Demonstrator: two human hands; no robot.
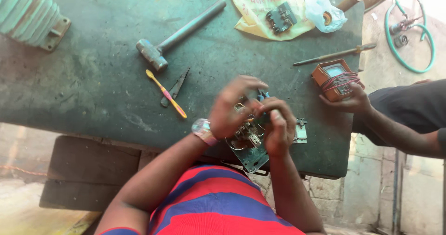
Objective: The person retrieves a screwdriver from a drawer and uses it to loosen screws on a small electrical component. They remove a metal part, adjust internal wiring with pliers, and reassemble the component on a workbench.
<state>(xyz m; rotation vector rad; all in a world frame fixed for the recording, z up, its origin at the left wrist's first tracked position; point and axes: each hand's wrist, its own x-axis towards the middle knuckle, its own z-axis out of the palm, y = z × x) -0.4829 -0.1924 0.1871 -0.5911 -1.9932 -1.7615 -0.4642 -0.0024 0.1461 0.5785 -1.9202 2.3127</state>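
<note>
Dark green workbench [93, 77], both hands [232, 109] pinching metal switch assembly [251, 151], long axis toward the person.

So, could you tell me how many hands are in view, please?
3: the left hand and right hand on the metal switch assembly, and another person's hand holding the meter.

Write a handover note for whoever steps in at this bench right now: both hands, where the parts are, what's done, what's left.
Left hand: closed over the top of the switch assembly, watch on the wrist.
Right hand: grip on the same assembly from the right, fingers curled on it.
Assembly: held at the near edge of the table, metal plate hanging past the edge.
Nearby: small metal part just right of it; hammer, toothbrush and snips to the left.
A co-worker's hand holds the meter.
Done: cannot tell.
Left: assembly is in hand, not set down.
</note>
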